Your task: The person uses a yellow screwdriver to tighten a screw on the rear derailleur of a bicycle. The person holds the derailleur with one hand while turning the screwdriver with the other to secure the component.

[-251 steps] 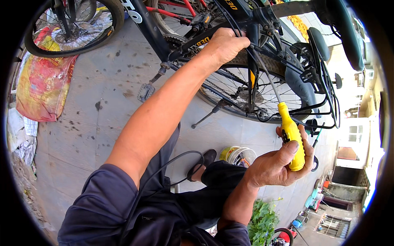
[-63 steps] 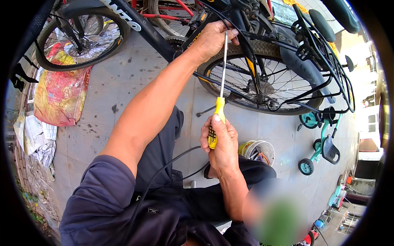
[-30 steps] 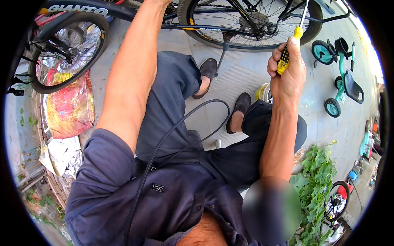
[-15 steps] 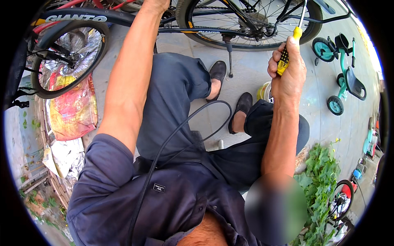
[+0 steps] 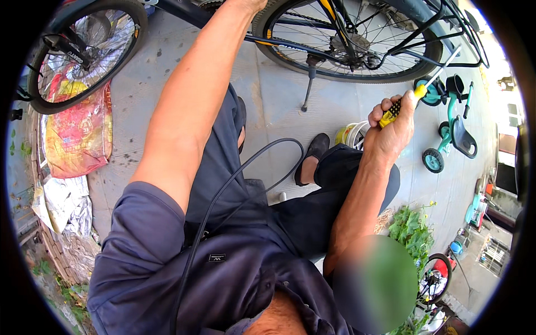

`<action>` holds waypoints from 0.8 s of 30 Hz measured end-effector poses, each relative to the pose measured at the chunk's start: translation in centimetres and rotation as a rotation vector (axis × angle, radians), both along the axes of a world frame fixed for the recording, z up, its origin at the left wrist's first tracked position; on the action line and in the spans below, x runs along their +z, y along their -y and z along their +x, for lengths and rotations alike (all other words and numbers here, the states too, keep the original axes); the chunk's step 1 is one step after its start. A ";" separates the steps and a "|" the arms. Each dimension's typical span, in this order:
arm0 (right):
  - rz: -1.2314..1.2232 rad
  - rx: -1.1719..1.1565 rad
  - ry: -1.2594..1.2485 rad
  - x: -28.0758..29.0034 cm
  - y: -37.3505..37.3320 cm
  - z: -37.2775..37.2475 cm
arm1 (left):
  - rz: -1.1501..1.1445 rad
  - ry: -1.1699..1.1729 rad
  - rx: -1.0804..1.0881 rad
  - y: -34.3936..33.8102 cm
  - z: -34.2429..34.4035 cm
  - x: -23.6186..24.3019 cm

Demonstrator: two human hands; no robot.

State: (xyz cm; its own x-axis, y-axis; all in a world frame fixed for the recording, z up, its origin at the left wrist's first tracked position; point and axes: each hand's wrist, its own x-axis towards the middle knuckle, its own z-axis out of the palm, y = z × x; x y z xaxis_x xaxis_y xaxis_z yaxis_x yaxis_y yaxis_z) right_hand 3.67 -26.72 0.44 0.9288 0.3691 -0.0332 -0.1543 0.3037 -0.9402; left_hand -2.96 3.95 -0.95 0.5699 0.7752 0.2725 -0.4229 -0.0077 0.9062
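- Screwdriver in the right hand: fingers curled round its handle, thumb laid along it toward the neck.
- Its handle is bright yellow with a black, speckled grip patch (partly covered by the fingers), narrowing to a slim yellow neck.
- From the neck runs a long, straight, silver-coloured metal shaft, slanting up and to the right; the tip is too small to make out its shape.
- That tip shows just beside the right end of the rear wheel; whether it touches anything cannot be told.
- The left hand is at the upper edge, near the left side of that wheel and mostly cut off, so I cannot tell whether it grasps something.
- Dark bicycle across the top, orange marks on its frame, its kickstand reaching down.
- Below the right hand, a white bucket with a yellow-green side stands by the person's knee.
- Farther right, a teal tricycle with a dark seat.
- Black cord looping over the lap.
- At far left, a red-and-yellow sack lies beneath another wheel.
- Lower right, a leafy plant (beside a blurred round patch).
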 end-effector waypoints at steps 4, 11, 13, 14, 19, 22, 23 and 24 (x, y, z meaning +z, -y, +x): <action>-0.043 -0.071 0.025 -1.0 1.1 -1.9 | 0.084 0.040 0.006 0.1 -0.2 -0.5; -0.120 -0.041 0.069 -1.5 2.1 -3.3 | 0.102 0.055 0.002 -0.2 -1.1 -0.2; -0.121 -0.027 0.081 -1.0 2.0 -3.8 | 0.084 0.061 0.048 -0.1 -1.8 0.2; -0.111 -0.020 0.099 -0.5 2.0 -4.1 | 0.077 0.064 0.077 0.0 -2.4 0.6; -0.128 -0.069 0.122 0.9 2.5 -5.5 | 0.037 0.031 0.146 0.2 0.0 -0.2; -0.120 -0.034 0.155 1.5 2.0 -7.3 | -0.022 0.058 0.124 0.4 -1.2 0.6; -0.122 -0.034 0.163 1.5 1.9 -7.9 | -0.002 0.061 0.122 0.5 -1.4 0.8; -0.122 -0.016 0.199 1.4 2.4 -8.2 | 0.003 0.090 0.118 1.0 -1.3 1.5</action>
